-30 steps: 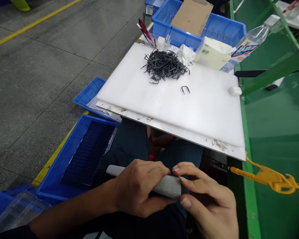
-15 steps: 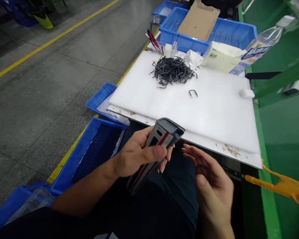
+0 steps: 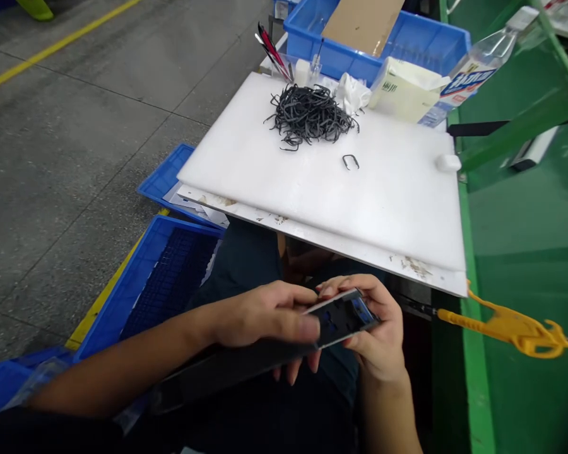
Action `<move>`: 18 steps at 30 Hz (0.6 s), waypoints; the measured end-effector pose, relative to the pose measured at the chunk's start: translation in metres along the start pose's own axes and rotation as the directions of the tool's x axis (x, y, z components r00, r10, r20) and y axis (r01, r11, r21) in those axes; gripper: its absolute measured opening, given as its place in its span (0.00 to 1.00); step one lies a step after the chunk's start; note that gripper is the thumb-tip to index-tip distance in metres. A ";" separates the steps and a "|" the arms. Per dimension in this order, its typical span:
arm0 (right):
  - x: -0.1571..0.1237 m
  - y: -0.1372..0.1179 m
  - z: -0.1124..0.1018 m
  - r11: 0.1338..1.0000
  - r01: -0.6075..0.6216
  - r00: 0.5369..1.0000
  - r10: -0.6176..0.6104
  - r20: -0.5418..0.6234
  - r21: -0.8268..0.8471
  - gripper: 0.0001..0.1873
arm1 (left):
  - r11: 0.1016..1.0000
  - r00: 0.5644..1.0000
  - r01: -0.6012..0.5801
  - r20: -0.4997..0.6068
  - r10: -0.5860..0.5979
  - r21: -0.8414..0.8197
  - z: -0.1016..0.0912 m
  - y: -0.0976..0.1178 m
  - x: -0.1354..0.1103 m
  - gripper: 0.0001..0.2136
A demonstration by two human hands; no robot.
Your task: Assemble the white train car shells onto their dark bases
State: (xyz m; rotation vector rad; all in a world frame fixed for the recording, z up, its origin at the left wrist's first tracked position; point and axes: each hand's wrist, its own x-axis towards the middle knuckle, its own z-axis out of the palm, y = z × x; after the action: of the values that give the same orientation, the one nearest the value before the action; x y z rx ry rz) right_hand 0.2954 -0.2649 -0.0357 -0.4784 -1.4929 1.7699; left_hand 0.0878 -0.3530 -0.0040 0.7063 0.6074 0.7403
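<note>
Over my lap, below the table's front edge, lies a long dark device housing point(image 3: 250, 358), turned so its dark face and an opening with blue parts inside point up. My left hand point(image 3: 265, 315) is wrapped round its middle, thumb on top. At the right end, my right hand point(image 3: 376, 321) grips the housing, fingers along the far edge and thumb on the near edge. A heap of thin black bent strips point(image 3: 310, 113) sits on the white foam-like sheet point(image 3: 265, 170). One U-shaped black strip point(image 3: 351, 162) lies apart from the heap.
Behind the heap stand a blue bin point(image 3: 360, 66) with cardboard point(image 3: 362, 25), a tissue pack point(image 3: 402, 91) and a tilted plastic bottle point(image 3: 483, 69). Blue trays point(image 3: 118, 271) stand left of my legs. A green frame point(image 3: 478, 378) and yellow strap-like piece point(image 3: 511, 331) are at right.
My right hand has closed on the housing's end. The housing has turned from slanting upward to lying flatter, with a different face upward. My view has shifted slightly.
</note>
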 end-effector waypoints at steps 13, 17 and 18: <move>-0.025 -0.019 0.032 0.998 0.059 0.998 -0.059 -0.032 -0.004 0.36 | 0.950 0.971 0.226 0.026 -0.237 0.216 0.042 0.060 -0.025 0.08; -0.027 -0.020 0.034 0.996 0.082 0.994 -0.079 -0.076 0.042 0.35 | 0.951 0.972 0.227 0.017 -0.236 0.209 0.047 0.067 -0.024 0.08; -0.027 -0.020 0.033 0.996 0.086 0.994 -0.084 -0.063 0.032 0.35 | 0.953 0.973 0.222 0.017 -0.231 0.206 0.048 0.068 -0.024 0.08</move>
State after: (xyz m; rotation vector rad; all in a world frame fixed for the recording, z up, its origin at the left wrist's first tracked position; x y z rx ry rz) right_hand 0.2958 -0.3069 -0.0131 -0.4420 -1.4167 1.6975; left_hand 0.0809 -0.3524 0.0823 0.8222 0.7197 0.4530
